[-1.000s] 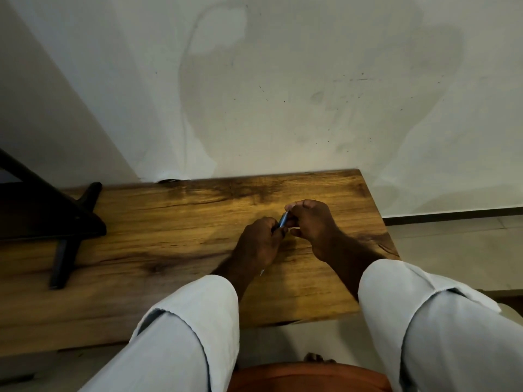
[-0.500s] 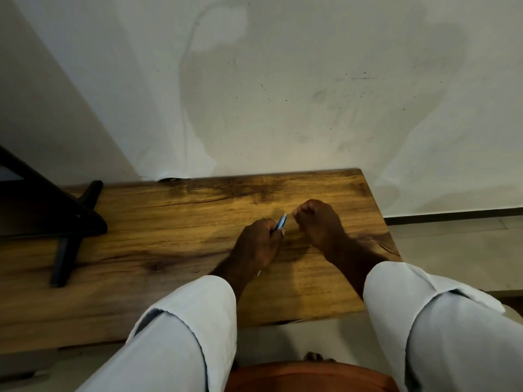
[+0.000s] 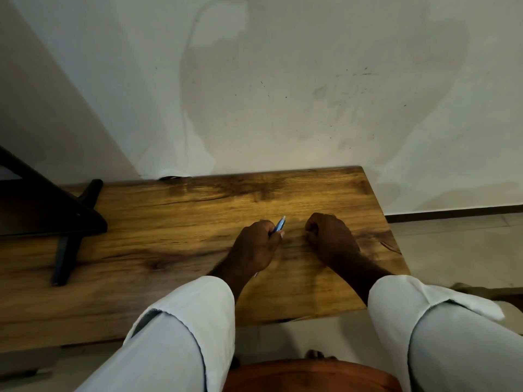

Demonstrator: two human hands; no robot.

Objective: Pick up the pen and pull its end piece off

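Note:
My left hand (image 3: 254,250) rests on the wooden table (image 3: 169,222) and grips a blue pen (image 3: 280,225). The pen's tip sticks out forward and to the right, past my fingers. A small pale end of it shows below my wrist. My right hand (image 3: 328,236) lies a short way to the right of the pen tip and does not touch it. It is curled into a fist with the knuckles on the wood. Nothing shows inside the fist. Both forearms wear rolled-up white sleeves.
A black stand (image 3: 70,222) with a long foot sits on the table's left part. The table butts against a stained white wall (image 3: 283,94). Its right edge (image 3: 396,244) drops to a tiled floor. An orange-brown rounded seat edge (image 3: 311,374) is at the bottom.
My two hands were joined at the pen's tip. My right hand has pulled away to the right as a fist, and my left hand keeps the pen.

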